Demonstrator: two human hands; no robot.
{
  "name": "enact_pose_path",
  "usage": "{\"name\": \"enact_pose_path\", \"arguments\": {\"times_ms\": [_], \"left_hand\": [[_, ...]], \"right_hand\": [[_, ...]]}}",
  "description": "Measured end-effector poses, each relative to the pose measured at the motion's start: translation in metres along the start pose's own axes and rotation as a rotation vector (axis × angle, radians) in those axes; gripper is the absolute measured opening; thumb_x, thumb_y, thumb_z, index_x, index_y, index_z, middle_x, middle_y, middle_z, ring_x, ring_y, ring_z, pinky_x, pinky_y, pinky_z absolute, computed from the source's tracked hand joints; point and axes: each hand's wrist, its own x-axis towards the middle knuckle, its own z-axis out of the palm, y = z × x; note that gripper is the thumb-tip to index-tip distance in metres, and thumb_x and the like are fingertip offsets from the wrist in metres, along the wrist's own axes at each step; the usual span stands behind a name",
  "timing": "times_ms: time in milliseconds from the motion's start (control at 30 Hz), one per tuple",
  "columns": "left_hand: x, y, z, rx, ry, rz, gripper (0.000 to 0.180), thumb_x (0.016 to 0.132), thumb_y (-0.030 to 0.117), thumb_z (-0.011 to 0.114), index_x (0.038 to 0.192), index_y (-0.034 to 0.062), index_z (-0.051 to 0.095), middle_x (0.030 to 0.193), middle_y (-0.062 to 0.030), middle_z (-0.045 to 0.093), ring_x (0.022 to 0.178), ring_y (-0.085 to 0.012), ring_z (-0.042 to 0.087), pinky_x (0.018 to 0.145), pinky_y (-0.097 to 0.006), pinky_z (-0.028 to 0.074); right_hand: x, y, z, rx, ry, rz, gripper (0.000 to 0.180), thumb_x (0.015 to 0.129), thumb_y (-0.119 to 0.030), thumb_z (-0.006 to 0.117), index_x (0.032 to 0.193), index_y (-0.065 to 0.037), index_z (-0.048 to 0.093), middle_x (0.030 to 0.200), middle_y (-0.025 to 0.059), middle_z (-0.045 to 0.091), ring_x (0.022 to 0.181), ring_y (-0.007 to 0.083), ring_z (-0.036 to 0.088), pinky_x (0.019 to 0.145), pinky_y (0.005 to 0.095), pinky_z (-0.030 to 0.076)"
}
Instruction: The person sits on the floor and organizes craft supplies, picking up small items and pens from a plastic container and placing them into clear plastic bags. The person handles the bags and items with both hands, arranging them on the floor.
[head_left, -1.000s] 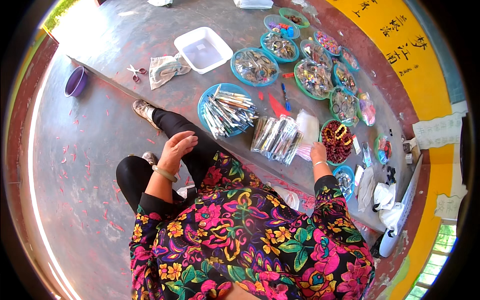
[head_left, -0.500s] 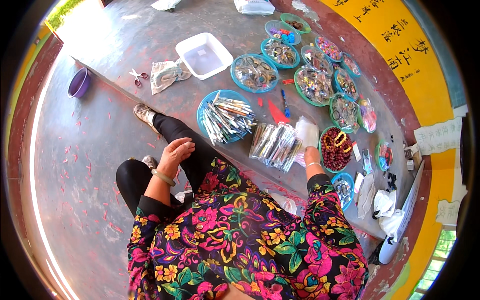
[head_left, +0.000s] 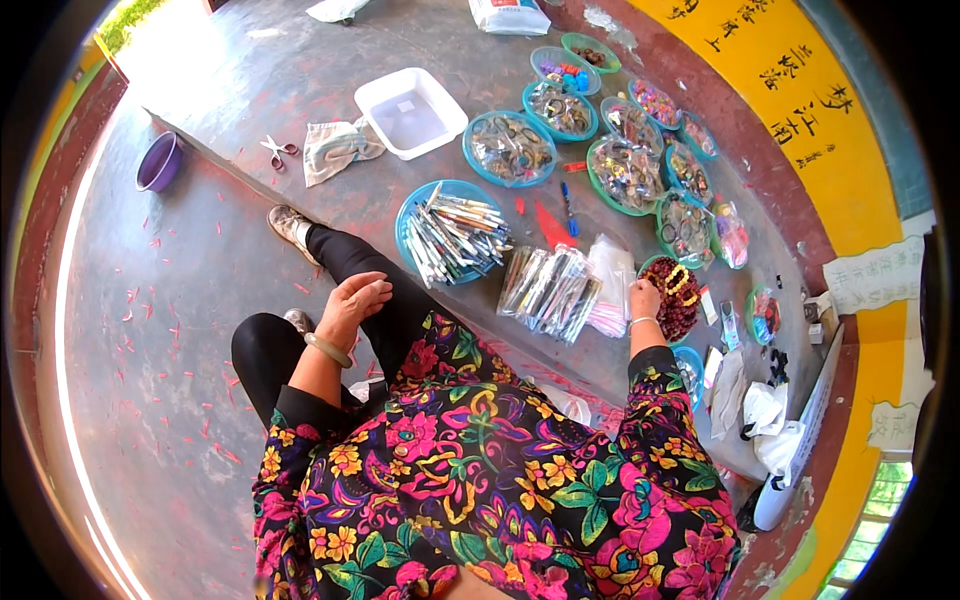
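My right hand point(head_left: 645, 300) is closed at the left rim of a bowl of dark red beaded bracelets point(head_left: 678, 310), some yellow ones on top. Whether its fingers pinch anything is too small to tell. To its left lie clear plastic bags point(head_left: 612, 262) with pink edges and a stack of clear packets of pens point(head_left: 550, 292). Over my bent leg hangs my left hand point(head_left: 357, 303), a pale bangle point(head_left: 328, 350) on its wrist. Its fingers are curled together and nothing shows in them. Beyond that leg a blue basket point(head_left: 410, 250) holds many loose pens point(head_left: 455, 235).
Several bowls of bagged trinkets point(head_left: 510, 148) stand toward the far right wall. A white tub point(head_left: 410, 112), a cloth point(head_left: 338, 150) and scissors point(head_left: 280, 150) lie farther off. A purple basin point(head_left: 158, 163) is at far left. A floor edge point(head_left: 225, 175) crosses diagonally.
My right hand has moved slightly right and away from me, from the plastic bags to the bracelet bowl's rim. The left hand stays nearly in place.
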Motion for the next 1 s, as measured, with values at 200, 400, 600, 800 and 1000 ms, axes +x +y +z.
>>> {"name": "enact_pose_path", "arguments": {"times_ms": [200, 400, 600, 800, 1000], "left_hand": [[-0.003, 0.004, 0.003, 0.05, -0.018, 0.006, 0.032, 0.091, 0.026, 0.057, 0.115, 0.0043, 0.057, 0.104, -0.0072, 0.064, 0.094, -0.0159, 0.062, 0.08, -0.026, 0.047], [-0.002, 0.001, 0.001, 0.028, -0.025, 0.027, 0.031, 0.09, 0.024, 0.059, 0.114, 0.0041, 0.058, 0.103, -0.0069, 0.065, 0.094, -0.0157, 0.062, 0.079, -0.026, 0.046], [-0.005, 0.004, 0.001, 0.048, -0.021, 0.043, 0.031, 0.089, 0.024, 0.059, 0.114, 0.0042, 0.059, 0.103, -0.0077, 0.065, 0.094, -0.016, 0.062, 0.08, -0.027, 0.046], [-0.001, 0.0, -0.002, 0.04, -0.099, 0.139, 0.033, 0.09, 0.023, 0.059, 0.116, 0.0034, 0.057, 0.106, -0.0085, 0.063, 0.097, -0.0157, 0.061, 0.083, -0.027, 0.046], [-0.02, 0.023, 0.002, -0.112, -0.176, 0.193, 0.06, 0.088, 0.038, 0.058, 0.133, 0.0028, 0.04, 0.133, -0.0101, 0.045, 0.122, -0.0204, 0.043, 0.098, -0.037, 0.036]], "right_hand": [[0.008, -0.011, -0.02, 0.017, -0.01, -0.124, 0.017, 0.079, -0.02, 0.057, 0.079, -0.004, 0.064, 0.078, 0.0194, 0.063, 0.078, 0.0385, 0.06, 0.071, 0.0445, 0.047], [0.015, -0.015, -0.025, -0.006, -0.03, -0.083, 0.017, 0.081, -0.02, 0.057, 0.087, -0.006, 0.065, 0.085, 0.0211, 0.063, 0.083, 0.04, 0.06, 0.073, 0.0448, 0.048], [0.029, -0.079, -0.069, 0.815, -0.281, 0.134, 0.019, 0.091, -0.018, 0.052, 0.098, -0.003, 0.061, 0.085, 0.0003, 0.062, 0.071, 0.0095, 0.057, 0.062, 0.0239, 0.046], [-0.01, -0.224, -0.138, 1.38, -0.865, -0.065, 0.023, 0.09, -0.019, 0.054, 0.106, -0.002, 0.059, 0.098, 0.0054, 0.065, 0.087, 0.0143, 0.062, 0.077, 0.0287, 0.048], [-0.081, -0.344, -0.171, 1.601, -1.412, -0.3, 0.033, 0.089, -0.025, 0.054, 0.107, 0.003, 0.057, 0.099, 0.0185, 0.064, 0.095, 0.0272, 0.062, 0.087, 0.0381, 0.047]]}}
